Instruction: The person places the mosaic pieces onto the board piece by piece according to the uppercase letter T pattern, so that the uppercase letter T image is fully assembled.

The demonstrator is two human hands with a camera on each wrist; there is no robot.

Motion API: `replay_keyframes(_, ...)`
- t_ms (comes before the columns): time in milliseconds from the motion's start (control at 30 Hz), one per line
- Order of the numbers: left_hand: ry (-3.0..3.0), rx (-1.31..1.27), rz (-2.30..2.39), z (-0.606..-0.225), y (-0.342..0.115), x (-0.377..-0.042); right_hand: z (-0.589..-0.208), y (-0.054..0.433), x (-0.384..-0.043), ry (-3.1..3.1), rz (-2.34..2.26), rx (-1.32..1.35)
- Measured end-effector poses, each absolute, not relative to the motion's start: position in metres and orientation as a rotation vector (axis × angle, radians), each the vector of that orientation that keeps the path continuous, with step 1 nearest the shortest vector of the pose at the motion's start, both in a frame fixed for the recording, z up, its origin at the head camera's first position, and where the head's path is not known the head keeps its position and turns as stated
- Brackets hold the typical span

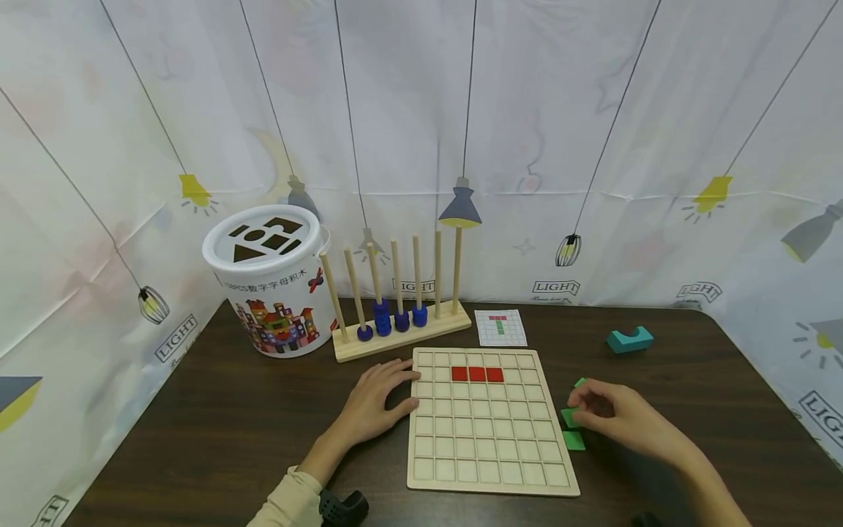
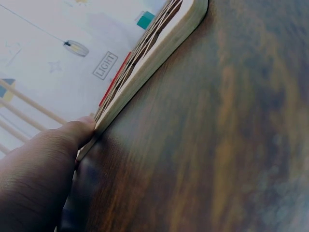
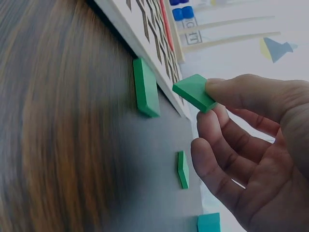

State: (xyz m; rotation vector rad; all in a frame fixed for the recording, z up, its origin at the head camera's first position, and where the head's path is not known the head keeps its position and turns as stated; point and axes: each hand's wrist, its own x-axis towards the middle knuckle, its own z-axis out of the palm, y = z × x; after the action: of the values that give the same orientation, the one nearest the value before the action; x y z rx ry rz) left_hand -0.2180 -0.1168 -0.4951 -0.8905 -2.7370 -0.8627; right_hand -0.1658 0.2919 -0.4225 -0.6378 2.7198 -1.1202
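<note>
Dark wood-grained counter (image 1: 217,446) meets a pale curtain (image 1: 395,95) printed with hanging lamps. On the counter lies a wooden grid board (image 1: 487,448), three red square tiles (image 1: 477,374) side by side in its second row from the far edge. From the lower left, a forearm in a cream sleeve (image 1: 290,499) slants up to the board; the left hand (image 1: 377,402) lies palm down, its fingers relaxed and slightly parted, thumb set apart, the tips touching the board's left edge. From the lower right, a bare forearm angles up and leftward, and the right hand (image 1: 622,413) hovers just beyond the board's right edge. Its thumb and a fingertip pinch a green square tile (image 3: 192,91) by one end, tilted and clear of the counter, while the other fingers curl loosely below. Two more green tiles (image 1: 574,440) lie on the counter, one just beside the board, one farther back. Past that hand sits a teal arch block (image 1: 630,340). Behind the board stand a pattern card, lying flat (image 1: 500,338), a peg abacus (image 1: 345,348) and a white bucket (image 1: 273,287).
</note>
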Motion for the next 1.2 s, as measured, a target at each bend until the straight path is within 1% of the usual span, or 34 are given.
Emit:
replay_keyframes(567,-2.734,-0.891,-0.858,-0.496,-0.117,-0.218,-0.422,0.272,-0.176,2.739,-1.121,-0.566)
replay_keyframes(1200,-2.742,-0.88,-0.873,-0.494,-0.117,-0.218,-0.423,0.249,-0.19,2.772,-1.204,-0.561)
